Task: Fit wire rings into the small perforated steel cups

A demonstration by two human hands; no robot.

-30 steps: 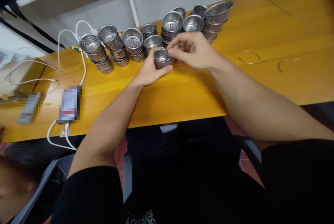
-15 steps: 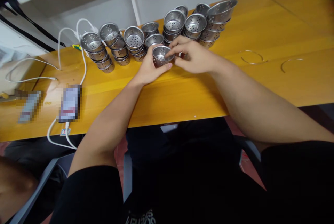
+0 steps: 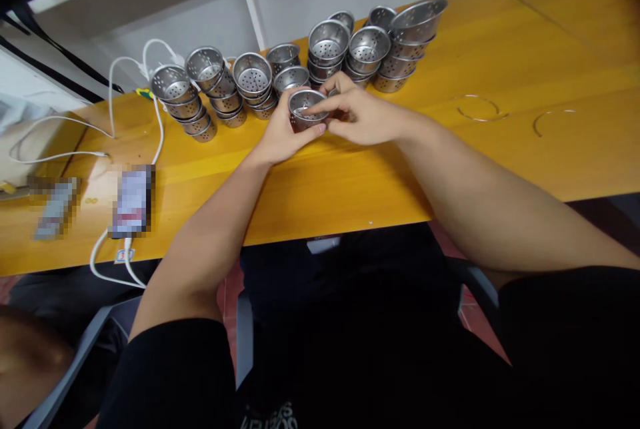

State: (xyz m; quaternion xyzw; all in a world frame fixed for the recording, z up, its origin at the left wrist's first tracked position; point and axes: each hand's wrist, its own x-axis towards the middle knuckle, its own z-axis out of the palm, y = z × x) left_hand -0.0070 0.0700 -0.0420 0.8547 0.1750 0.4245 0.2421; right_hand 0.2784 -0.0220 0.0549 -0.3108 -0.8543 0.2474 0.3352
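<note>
My left hand (image 3: 280, 139) cups a small perforated steel strainer cup (image 3: 303, 108) from below and the left, just above the yellow wooden table (image 3: 350, 176). My right hand (image 3: 363, 116) comes in from the right, its fingertips pinched at the cup's rim. What the fingers pinch there is too small to make out. Right behind the hands stand several stacks of the same steel cups (image 3: 253, 76), running in a row to a wider steel bowl (image 3: 417, 16) on the rightmost stack.
Two thin wire rings (image 3: 477, 108) (image 3: 550, 121) lie on the table to the right. White cables (image 3: 150, 109) run along the left, down to a phone (image 3: 133, 201). A white shelf unit stands behind the table. A chair arm shows at lower left.
Both hands and the cup have shifted slightly left and back toward the stacks. My right fingers have moved from above the cup onto its rim.
</note>
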